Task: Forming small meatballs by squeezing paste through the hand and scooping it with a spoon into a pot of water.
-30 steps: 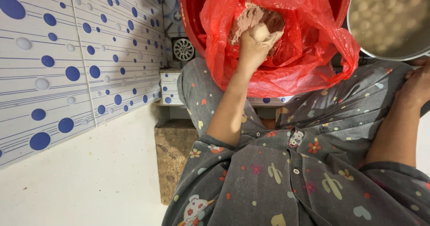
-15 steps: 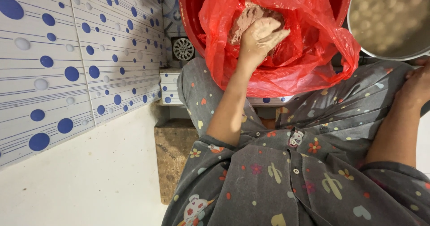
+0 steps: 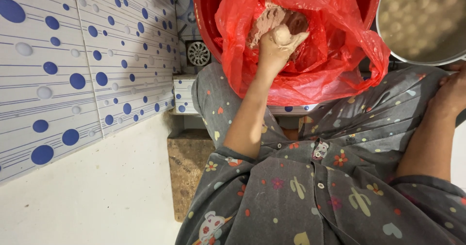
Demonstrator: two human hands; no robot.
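Along the left of the frame I see a wall of white tiles (image 3: 73,65) dotted with blue circles, and below it, at the lower left, a plain pale floor (image 3: 87,196). Near the top centre a round metal drain cover (image 3: 198,53) sits at the foot of the tiles, just left of a red tub (image 3: 206,12).

A red plastic bag (image 3: 340,56) lines that tub and spills over its near rim onto my lap. My left hand (image 3: 276,46) reaches up into the bag, fingers curled and closed around a pale round lump of dough (image 3: 283,33), which is pressed against the larger pinkish-brown mass (image 3: 269,17) lying inside the bag at the top centre.

My grey patterned clothing (image 3: 301,187) fills the lower middle and right of the frame.

At the upper right a metal bowl (image 3: 422,22) holds a pale, blurred filling. Just below it, at the right edge, my right hand (image 3: 451,92) rests on my knee; it grips nothing I can see, though its fingers are cut off by the frame, so I cannot tell how they are set.
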